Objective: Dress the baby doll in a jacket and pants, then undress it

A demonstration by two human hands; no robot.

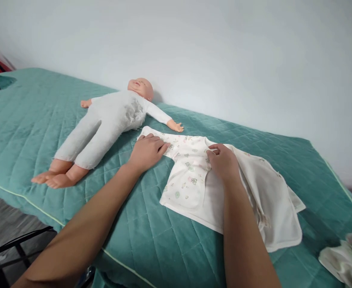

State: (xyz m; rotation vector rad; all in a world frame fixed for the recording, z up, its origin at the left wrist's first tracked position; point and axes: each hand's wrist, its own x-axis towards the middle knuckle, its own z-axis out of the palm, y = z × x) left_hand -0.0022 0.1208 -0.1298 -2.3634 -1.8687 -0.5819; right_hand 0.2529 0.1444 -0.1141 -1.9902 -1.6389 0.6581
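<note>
A white baby shirt (185,176) with a small printed pattern lies spread on the green quilted bed cover (140,224). Its right side is folded open, plain inner side up. My left hand (149,151) lies flat on the sleeve, fingers stretched over the cloth. At the neckline my right hand (222,160) pinches the shirt's edge between thumb and fingers. Beyond my left hand a baby doll (113,114) in a white cloth body rests on its back, its head by the wall and one hand just past the sleeve.
Another crumpled white patterned cloth (348,256) sits at the bed's near right corner. A pale wall (224,60) runs along the far side. Black metal bars (21,252) stand below the near edge at the left, above a grey floor (6,212).
</note>
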